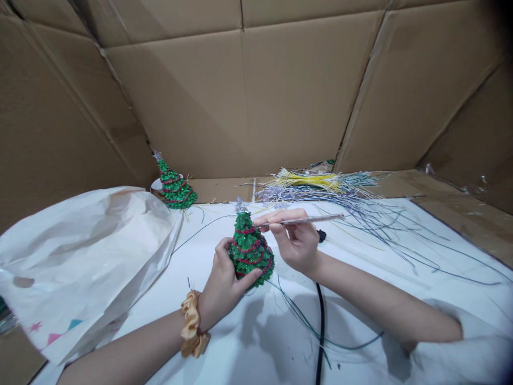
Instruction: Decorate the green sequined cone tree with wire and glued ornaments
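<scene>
A small green Christmas tree (pixel 250 248) with red garland rows and a clear star on top stands upright, slightly tilted, at the middle of the white table. My left hand (pixel 228 275) is wrapped round its lower left side, thumb across the front. Between the fingers of my right hand (pixel 296 240) is a thin stick-like tool (pixel 316 218), held almost level. Its tip end is by the tree's upper right side; whether it touches the tree I cannot tell. Green wires (pixel 304 315) trail over the table from below the tree.
A second decorated tree (pixel 176 184) leans at the back left, behind a large white plastic bag (pixel 92 240). Bundled yellow, white and purple wires (pixel 316 182) lie at the back right. A black cable (pixel 321 326) runs toward me. Cardboard walls (pixel 240 96) enclose the table (pixel 224 342).
</scene>
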The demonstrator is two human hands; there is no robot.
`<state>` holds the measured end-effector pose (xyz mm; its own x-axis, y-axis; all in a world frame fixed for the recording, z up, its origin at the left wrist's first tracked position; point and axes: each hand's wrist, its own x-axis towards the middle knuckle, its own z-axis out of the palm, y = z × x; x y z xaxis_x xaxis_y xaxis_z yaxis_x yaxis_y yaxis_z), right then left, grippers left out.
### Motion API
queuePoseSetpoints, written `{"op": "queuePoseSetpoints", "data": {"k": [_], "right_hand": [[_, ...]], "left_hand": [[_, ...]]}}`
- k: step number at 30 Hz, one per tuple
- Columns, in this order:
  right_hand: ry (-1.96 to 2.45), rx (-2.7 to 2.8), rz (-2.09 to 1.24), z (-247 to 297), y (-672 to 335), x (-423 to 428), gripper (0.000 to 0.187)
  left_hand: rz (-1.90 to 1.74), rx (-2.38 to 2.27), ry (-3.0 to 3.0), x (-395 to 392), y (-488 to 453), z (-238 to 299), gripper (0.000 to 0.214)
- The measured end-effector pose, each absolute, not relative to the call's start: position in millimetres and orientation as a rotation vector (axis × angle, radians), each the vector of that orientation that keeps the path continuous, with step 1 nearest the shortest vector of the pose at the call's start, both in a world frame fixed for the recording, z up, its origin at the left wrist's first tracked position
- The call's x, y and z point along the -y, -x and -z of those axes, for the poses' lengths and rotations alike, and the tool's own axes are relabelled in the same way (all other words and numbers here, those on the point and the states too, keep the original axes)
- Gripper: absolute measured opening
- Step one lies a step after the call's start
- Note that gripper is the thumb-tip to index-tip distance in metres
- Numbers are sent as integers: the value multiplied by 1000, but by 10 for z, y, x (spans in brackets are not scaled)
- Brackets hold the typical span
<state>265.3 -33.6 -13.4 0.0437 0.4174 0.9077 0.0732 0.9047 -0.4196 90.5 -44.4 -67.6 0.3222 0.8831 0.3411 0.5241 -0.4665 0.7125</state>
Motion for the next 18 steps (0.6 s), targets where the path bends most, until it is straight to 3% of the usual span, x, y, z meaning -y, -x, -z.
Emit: {"op": "queuePoseSetpoints", "data": {"k": [18], "right_hand": [[432,1486,-331,142,-2633,372,26]], "left_hand": [[-968,-1264,-2145,456,-911,656,70]]}}
